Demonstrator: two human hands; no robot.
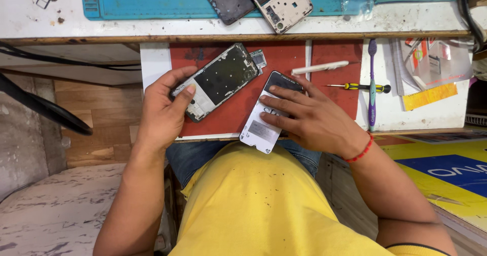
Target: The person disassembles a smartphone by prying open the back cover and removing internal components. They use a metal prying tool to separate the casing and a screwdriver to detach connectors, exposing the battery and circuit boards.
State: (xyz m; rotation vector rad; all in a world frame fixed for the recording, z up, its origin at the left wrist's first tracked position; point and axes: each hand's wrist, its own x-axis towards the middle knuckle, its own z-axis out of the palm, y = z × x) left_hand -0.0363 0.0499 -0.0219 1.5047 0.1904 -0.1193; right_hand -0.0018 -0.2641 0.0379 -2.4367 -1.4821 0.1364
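Left hand [165, 106], centre-left of frame: grip closed on an opened phone frame [219, 79], thumb across its lower end, fingers wrapped behind. The frame is tilted, its top end pointing to the upper right, and a small loose part [257, 59] sticks out at that end.

Right hand [309, 116], centre: fingers spread flat, pressing on a white back cover [264, 126] with a dark panel [281, 82] at its top. No closed grip here; it is held down against the red mat [284, 58] on the pull-out desk [154, 58]. Its lower corner overhangs the desk edge above the lap.

Right of the hands: white stick tool [319, 67], yellow-handled screwdriver [361, 87], purple toothbrush [372, 83], all apart from the hand. Top of frame: blue mat [142, 2] with two more phone shells [258, 0] lying on it.
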